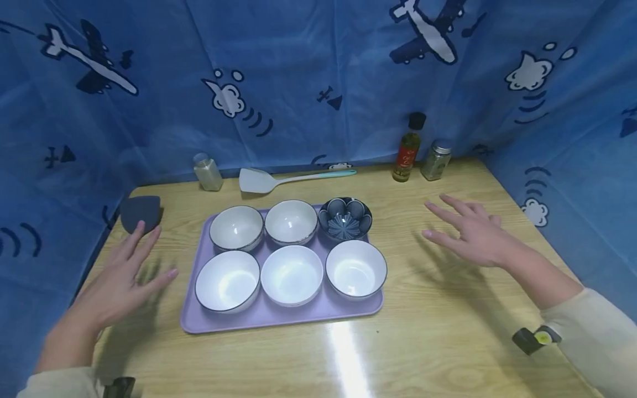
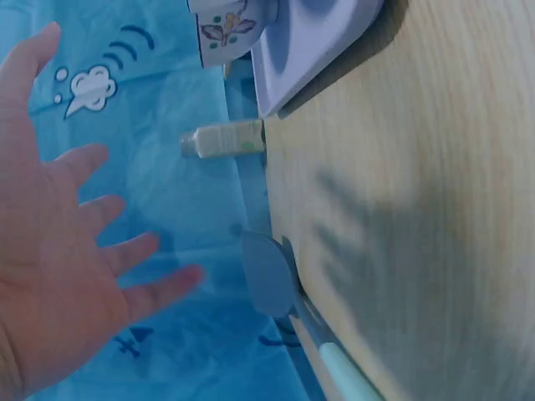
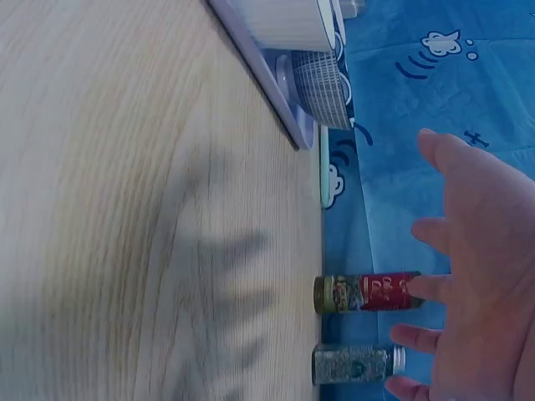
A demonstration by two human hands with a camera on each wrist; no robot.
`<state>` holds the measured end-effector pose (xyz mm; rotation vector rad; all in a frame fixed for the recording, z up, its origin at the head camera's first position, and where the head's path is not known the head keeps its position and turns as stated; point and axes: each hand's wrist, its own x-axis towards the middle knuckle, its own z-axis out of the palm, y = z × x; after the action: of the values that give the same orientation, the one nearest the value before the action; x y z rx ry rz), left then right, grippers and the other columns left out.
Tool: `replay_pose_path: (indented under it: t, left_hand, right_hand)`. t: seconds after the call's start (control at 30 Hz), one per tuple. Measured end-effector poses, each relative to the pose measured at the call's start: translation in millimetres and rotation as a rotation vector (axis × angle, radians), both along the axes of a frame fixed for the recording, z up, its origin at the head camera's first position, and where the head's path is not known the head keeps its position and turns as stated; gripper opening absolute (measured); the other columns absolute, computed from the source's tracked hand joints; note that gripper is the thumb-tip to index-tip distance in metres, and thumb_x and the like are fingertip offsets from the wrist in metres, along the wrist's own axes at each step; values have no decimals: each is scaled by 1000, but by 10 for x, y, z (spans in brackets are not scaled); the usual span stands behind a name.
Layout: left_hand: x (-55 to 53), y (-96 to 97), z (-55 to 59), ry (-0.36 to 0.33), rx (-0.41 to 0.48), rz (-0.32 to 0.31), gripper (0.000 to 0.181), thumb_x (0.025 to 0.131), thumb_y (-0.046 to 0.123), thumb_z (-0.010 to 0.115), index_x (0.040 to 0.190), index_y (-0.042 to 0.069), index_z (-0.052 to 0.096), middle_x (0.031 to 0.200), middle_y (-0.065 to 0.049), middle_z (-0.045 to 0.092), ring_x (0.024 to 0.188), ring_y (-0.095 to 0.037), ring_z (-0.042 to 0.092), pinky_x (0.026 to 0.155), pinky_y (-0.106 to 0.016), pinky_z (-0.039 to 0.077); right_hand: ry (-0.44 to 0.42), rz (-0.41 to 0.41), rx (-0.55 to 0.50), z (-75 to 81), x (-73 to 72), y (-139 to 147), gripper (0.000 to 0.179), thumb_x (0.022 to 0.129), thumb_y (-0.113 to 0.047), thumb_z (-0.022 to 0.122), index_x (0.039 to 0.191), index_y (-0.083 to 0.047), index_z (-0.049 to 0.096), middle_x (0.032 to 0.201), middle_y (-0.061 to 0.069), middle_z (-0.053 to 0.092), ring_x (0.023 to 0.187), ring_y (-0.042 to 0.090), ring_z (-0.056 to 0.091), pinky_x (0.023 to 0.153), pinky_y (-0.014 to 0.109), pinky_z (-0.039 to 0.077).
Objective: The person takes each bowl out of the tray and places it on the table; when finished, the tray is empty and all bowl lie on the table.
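My left hand [image 1: 116, 276] hovers over the table's left side with its fingers spread, holding nothing. Nearest to it is a dark grey spatula [image 1: 141, 213], whose mint handle [image 2: 347, 373] shows in the left wrist view. My right hand [image 1: 473, 229], also empty with fingers extended, is above the right side of the table. Between the hands lies a lilac tray [image 1: 278, 321] bearing two rows of bowls. Several are white inside, such as the front left bowl [image 1: 228, 281]; a dark blue patterned bowl [image 1: 345, 220] stands at the back right.
Along the back edge are a glass shaker [image 1: 208, 172], a white spatula [image 1: 259, 181] with a mint handle, a red-labelled oil bottle [image 1: 407, 149] and a spice jar [image 1: 436, 161]. A blue curtain [image 1: 298, 83] with airplane prints surrounds the wooden table [image 1: 423, 342] at the back and sides.
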<state>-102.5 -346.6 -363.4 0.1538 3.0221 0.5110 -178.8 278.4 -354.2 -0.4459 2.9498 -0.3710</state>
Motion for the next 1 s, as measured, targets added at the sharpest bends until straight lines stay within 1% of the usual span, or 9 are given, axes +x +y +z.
replay_pose_path:
  t: [0.13,0.23,0.37,0.43,0.53,0.63,0.7,0.9,1.0]
  left_hand:
    - [26,-35,-66,-82,63,5,85,97,58,53,161,34,2,167,-6,-17,145,-62,6,92,-82,24]
    - [54,-59,-126,-116,121,-11,81,99,53,55,162,30,8,168,-15,-9,140,-59,26,91,-78,32]
    - [92,-80,-188,-179,243,-19,78,101,46,55,161,31,9,166,-23,4,126,-52,50,85,-64,48]
    - [103,-91,-213,-216,319,-11,77,102,43,55,161,34,7,166,-24,8,122,-49,55,80,-52,54]
    - [115,-106,-262,-246,415,1,75,102,38,55,161,34,8,165,-22,13,117,-31,63,72,-38,57]
    - [127,-100,-340,-270,507,10,74,102,34,57,162,29,13,164,-22,16,106,-7,66,71,-35,57]
    - [138,-91,-406,-285,572,9,74,102,31,58,161,25,16,164,-23,18,102,1,65,72,-36,58]
    - [160,-104,-600,-307,733,18,78,98,20,65,161,22,18,158,-20,30,98,-9,69,77,-36,58]
    - [163,-111,-687,-317,785,39,80,96,17,68,160,20,21,146,-2,47,96,-13,70,78,-36,58]
  right_hand:
    - [-9,32,-23,-11,-49,-81,76,96,-68,45,158,-28,29,165,17,21,142,54,26,99,80,23]
    - [-15,70,-97,-40,-117,-141,74,97,-63,48,158,-25,30,162,18,28,139,48,38,105,70,33]
    - [-46,102,-230,-95,-240,-235,71,99,-57,52,157,-22,33,157,16,40,120,34,58,93,52,50]
    - [-75,103,-292,-121,-306,-286,68,99,-54,53,157,-23,34,154,15,44,114,30,61,88,47,51]
    - [-133,101,-388,-165,-417,-365,66,100,-50,54,156,-24,35,152,15,47,108,31,64,87,44,51]
    - [-221,93,-487,-221,-540,-443,64,101,-48,54,156,-25,34,152,15,47,103,32,67,85,44,52]
    - [-287,84,-559,-254,-612,-494,62,101,-46,55,156,-25,35,153,16,46,99,34,68,83,44,54]
    - [-405,73,-715,-342,-765,-650,59,101,-39,58,155,-24,37,153,18,45,99,37,70,81,40,57]
    - [-435,73,-750,-415,-797,-716,60,101,-36,59,155,-22,38,152,19,44,97,37,71,80,43,58]
